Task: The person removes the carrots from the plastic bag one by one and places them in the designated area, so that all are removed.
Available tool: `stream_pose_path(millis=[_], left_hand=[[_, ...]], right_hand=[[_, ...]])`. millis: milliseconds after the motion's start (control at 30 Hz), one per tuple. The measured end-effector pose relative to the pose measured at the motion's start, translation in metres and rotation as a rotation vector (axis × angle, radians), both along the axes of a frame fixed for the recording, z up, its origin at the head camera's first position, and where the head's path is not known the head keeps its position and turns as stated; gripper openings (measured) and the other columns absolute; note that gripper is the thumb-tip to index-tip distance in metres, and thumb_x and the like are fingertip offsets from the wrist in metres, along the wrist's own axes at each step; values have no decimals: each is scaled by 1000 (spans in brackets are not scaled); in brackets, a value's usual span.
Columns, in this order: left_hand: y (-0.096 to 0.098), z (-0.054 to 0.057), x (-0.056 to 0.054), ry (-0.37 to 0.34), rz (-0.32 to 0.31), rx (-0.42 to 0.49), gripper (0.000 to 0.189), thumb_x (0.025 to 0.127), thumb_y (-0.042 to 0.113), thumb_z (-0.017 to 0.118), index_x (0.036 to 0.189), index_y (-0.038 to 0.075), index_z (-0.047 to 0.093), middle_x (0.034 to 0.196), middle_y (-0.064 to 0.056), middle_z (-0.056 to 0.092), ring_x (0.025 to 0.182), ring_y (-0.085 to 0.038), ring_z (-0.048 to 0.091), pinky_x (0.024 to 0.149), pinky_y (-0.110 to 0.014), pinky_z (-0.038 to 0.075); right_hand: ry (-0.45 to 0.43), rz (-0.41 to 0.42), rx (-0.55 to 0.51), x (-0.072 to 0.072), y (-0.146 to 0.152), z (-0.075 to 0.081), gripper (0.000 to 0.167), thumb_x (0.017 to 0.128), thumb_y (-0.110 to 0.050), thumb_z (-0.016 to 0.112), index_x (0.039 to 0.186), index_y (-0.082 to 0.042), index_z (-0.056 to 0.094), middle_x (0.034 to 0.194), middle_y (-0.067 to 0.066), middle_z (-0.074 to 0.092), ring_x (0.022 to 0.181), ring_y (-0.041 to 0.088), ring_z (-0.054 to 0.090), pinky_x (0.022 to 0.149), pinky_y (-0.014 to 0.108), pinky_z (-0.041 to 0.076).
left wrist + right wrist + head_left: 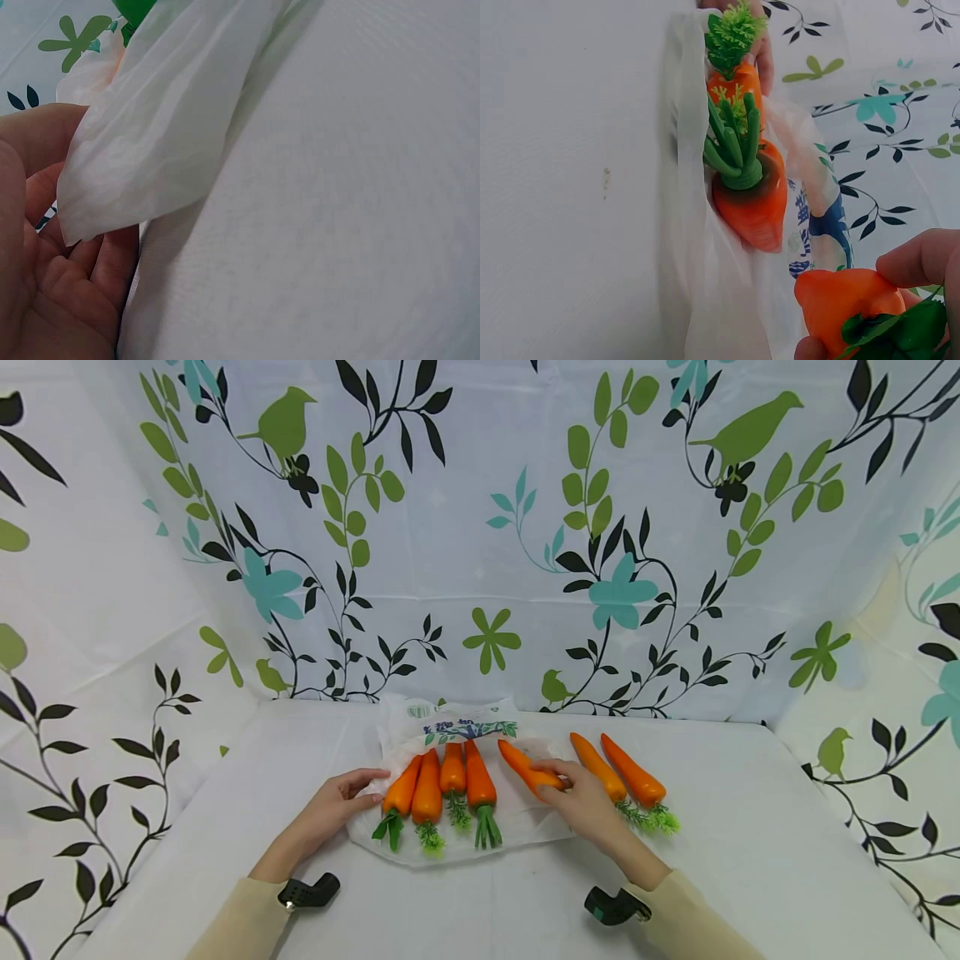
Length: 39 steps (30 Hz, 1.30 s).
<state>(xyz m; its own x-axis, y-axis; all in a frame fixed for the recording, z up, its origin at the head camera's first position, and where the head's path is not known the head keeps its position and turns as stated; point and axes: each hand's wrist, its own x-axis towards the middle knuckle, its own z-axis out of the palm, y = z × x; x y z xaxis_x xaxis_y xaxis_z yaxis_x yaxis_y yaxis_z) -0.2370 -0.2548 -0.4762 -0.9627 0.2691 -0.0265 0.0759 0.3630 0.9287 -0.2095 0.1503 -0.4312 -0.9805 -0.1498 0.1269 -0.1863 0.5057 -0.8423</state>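
Observation:
A white plastic bag with printed lettering lies flat on the table, several toy carrots side by side on it, among them a leafy-topped one at the left and a green-stemmed one. My left hand holds the bag's left edge between thumb and fingers, as the left wrist view shows by the film there. My right hand pinches another carrot over the bag's right part, its tip pointing away to the left. In the right wrist view, dark green leaves stick out of that carrot.
Two more carrots, one beside my right hand and one farther right, lie on the white-covered table. A curtain printed with birds and leaves hangs behind the table. Black wrist cameras sit on both forearms.

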Motion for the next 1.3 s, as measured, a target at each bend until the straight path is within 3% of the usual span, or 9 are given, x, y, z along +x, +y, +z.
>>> stream_pose_path(millis=[233, 433, 600, 867, 1300], left_hand=[[-1, 0, 0, 1, -1, -3, 46, 93, 27, 71, 135, 10, 61, 150, -17, 45, 145, -38, 28, 117, -59, 17], [-2, -1, -1, 1, -7, 1, 47, 93, 27, 71, 135, 10, 60, 150, -18, 45, 145, -38, 28, 117, -59, 17], [-2, -2, -1, 9, -7, 14, 47, 93, 26, 71, 135, 9, 60, 149, -18, 46, 144, -38, 29, 117, -58, 18], [-3, -1, -2, 13, -10, 3, 47, 93, 28, 71, 134, 10, 61, 149, -17, 46, 144, -38, 29, 117, -58, 18], [-2, -1, -1, 16, -2, -13, 45, 93, 27, 71, 134, 11, 61, 150, -16, 46, 144, -37, 30, 117, -58, 19]], right_hand=[[-35, -61, 55, 8, 14, 2, 31, 93, -20, 67, 122, -29, 70, 125, 1, 62, 91, 21, 54, 67, 29, 48], [-16, -82, 75, 16, 29, 8, 33, 93, -14, 64, 123, -23, 70, 121, 3, 63, 86, 21, 52, 60, 25, 44], [48, -79, 102, 24, 46, 12, 32, 92, -11, 65, 122, -20, 70, 123, 6, 62, 93, 23, 52, 66, 27, 48], [171, -85, 141, 34, 71, 18, 31, 90, -8, 66, 119, -17, 72, 118, 8, 64, 88, 22, 53, 68, 27, 50], [189, -151, 252, 40, 118, 18, 30, 96, -15, 64, 126, -13, 67, 123, 12, 62, 96, 24, 55, 70, 27, 50]])
